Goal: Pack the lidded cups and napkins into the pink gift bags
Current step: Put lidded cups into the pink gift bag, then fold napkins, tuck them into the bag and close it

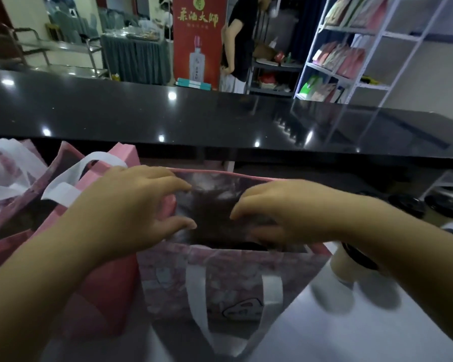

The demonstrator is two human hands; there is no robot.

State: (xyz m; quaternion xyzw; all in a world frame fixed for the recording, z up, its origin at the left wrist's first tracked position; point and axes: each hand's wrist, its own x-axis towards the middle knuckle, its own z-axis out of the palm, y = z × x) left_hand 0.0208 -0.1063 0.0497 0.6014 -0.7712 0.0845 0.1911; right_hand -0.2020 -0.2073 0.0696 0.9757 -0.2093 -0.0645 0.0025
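A pink gift bag (220, 280) with white handles stands open in front of me on a white table. My left hand (136, 205) hovers over the bag's left rim with fingers spread and curled. My right hand (280, 212) reaches into the bag's mouth, fingers curled downward; whether it holds anything is blurred. The bag's inside is dark and its contents are hidden. A cream cup with a black lid (351, 259) stands just right of the bag, under my right forearm. More black-lidded cups (406, 205) sit further right.
Other pink gift bags (19, 189) with white handles stand at the left. A raised black counter (194, 118) runs across behind the bags. Beyond it are a red banner (198, 40), a standing person and white shelves (351, 48) of packages.
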